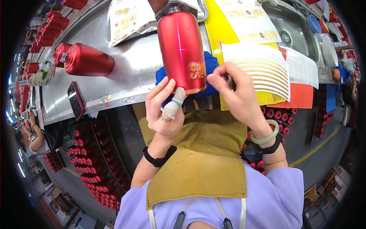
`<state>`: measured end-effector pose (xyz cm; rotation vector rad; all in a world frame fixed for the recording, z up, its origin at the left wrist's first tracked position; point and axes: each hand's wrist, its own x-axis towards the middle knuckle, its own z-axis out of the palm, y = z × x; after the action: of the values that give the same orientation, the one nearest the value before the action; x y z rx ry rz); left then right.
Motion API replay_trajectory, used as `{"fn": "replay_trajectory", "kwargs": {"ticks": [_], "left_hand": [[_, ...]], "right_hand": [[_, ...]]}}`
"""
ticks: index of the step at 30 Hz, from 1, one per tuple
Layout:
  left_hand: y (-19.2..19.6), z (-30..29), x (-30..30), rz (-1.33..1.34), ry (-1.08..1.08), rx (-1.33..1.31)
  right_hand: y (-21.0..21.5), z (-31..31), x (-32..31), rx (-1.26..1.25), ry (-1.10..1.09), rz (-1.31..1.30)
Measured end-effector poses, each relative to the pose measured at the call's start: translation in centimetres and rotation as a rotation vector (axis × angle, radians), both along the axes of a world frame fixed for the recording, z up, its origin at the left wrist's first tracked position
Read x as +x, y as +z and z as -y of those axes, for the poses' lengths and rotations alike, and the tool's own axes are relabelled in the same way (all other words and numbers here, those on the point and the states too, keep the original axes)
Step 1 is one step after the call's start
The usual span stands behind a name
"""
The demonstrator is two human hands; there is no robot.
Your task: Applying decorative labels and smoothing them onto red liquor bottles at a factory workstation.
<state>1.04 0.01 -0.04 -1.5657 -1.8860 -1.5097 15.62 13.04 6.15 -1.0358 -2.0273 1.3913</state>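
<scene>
A shiny red bottle lies in front of me, neck pointing away, its lower part over a blue cloth. A gold emblem sits on its right side near the base, and a gold band runs along the base edge. My left hand is closed on the base end; one of its digits wears a whitish cloth cover with a green band. Beside the emblem, my right hand pinches thumb and forefinger together near the bottle's lower right edge. Whatever is between those fingertips is too small to make out.
Right of the bottle lies a sheet of curved gold strips over yellow and red sheets. A metal sink is farther right. On the left are two red bottles and a phone. Racks of red bottles stand below the table.
</scene>
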Motion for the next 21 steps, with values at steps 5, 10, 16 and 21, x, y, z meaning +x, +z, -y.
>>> {"fn": "replay_trajectory", "kwargs": {"ticks": [5,10,16,21], "left_hand": [[-0.3,0.1,0.1,0.060,-0.007,0.000],[-0.1,0.2,0.5,0.017,0.026,-0.013],[1.1,0.1,1.1,-0.168,0.074,-0.130],[0.5,0.3,2.1,0.016,0.078,-0.167]], "right_hand": [[-0.6,1.1,-1.0,-0.166,0.021,-0.062],[-0.6,1.5,-1.1,-0.227,0.023,-0.108],[-0.6,1.5,-0.3,-0.325,0.025,-0.247],[-1.9,1.3,0.7,-0.430,-0.042,-0.380]]}}
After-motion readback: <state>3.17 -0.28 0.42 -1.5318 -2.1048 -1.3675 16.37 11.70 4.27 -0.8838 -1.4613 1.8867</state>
